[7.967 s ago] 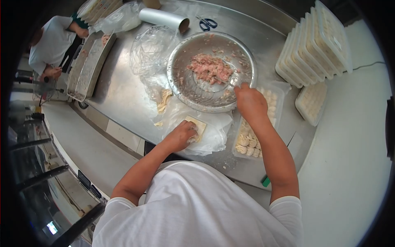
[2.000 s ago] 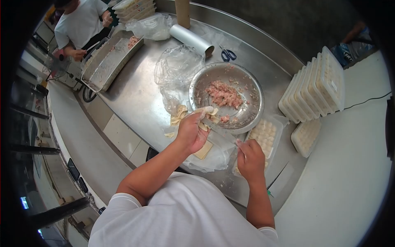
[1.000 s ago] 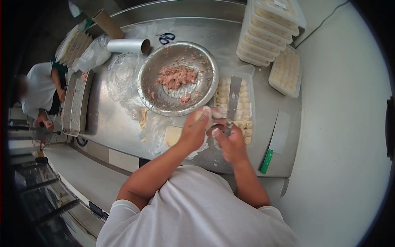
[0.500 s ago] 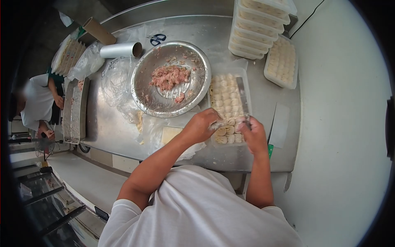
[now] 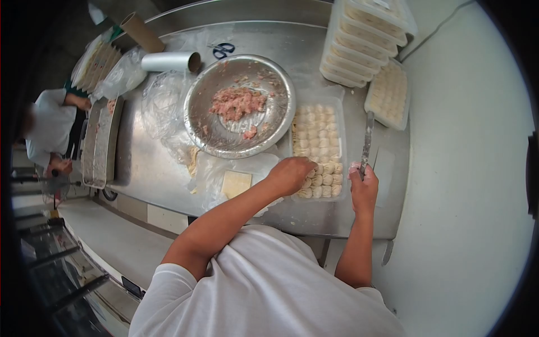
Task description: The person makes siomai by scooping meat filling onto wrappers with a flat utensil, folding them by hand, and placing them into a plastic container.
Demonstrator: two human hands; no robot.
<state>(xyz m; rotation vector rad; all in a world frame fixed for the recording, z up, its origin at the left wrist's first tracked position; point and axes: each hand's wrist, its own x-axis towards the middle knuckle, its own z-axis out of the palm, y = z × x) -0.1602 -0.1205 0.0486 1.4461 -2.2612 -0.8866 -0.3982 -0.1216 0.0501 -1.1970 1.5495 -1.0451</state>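
Head view: left hand point(image 5: 292, 175) over dumplings point(image 5: 315, 135) in a tray point(image 5: 343, 126).
Its grip cannot be told; the right hand point(image 5: 364, 190) grasps a flat metal blade point(image 5: 367, 140).

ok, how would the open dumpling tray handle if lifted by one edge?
The tray looks like thin translucent plastic, so it would probably flex. Closely packed rows of dumplings likely make it heavy for such thin walls. Their soft-looking dough suggests they could squash or slide if it tips.

Pale, seemingly pleated dumplings point(image 5: 318, 143) line a tray point(image 5: 343, 129).
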